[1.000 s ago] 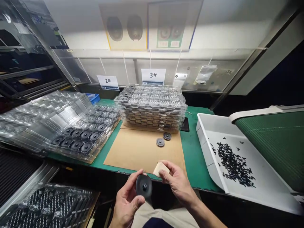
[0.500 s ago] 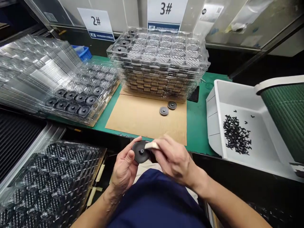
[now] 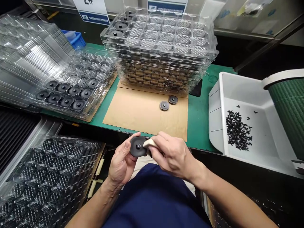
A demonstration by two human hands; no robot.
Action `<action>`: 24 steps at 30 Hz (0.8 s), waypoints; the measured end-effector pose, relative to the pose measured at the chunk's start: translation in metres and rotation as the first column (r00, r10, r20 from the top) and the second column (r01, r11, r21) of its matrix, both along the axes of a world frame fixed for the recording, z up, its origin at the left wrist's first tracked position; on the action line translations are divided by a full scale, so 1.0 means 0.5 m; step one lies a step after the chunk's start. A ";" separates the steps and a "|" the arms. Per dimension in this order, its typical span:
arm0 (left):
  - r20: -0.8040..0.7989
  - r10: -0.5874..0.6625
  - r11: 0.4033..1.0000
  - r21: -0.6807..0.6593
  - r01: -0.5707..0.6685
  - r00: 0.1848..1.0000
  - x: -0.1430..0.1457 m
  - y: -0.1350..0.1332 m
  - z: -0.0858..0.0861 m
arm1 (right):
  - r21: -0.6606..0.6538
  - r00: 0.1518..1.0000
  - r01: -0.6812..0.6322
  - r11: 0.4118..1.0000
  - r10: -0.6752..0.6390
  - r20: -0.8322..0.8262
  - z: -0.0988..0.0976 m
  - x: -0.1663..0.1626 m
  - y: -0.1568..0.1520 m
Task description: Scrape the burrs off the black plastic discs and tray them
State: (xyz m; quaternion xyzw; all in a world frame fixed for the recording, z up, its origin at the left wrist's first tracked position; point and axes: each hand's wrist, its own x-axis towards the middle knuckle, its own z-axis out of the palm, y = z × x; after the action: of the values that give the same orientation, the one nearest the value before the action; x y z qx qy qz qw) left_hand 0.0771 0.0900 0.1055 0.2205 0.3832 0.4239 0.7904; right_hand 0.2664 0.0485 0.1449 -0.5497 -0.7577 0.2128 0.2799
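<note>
My left hand grips a round black disc by its edge, in front of my lap. A small raised hub stands at the disc's middle. Between the fingers and thumb of my right hand is a folded off-white cloth, pressed against the disc's right edge. Two more dark discs, a greyish one and a black one, lie on the brown cardboard beyond my hands.
Clear plastic trays are stacked at the back. An open tray at left holds several black discs. A white bin with small black pieces stands right, beside a green mesh belt. More trays sit lower left.
The view has tilted down slightly. My left hand still holds the disc, while the cloth in my right hand has shifted slightly along its right edge.
</note>
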 end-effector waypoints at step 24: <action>-0.032 0.015 0.998 0.055 -0.014 0.999 0.010 0.001 -0.002 | 0.094 0.995 0.078 0.993 -0.082 0.047 -0.017 -0.015 -0.007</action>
State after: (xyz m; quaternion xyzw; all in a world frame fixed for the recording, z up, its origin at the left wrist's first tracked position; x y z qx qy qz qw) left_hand 0.0820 0.0903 0.1045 0.2462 0.3859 0.4363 0.7746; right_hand 0.2589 0.0451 0.1367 -0.5714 -0.7509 0.1523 0.2939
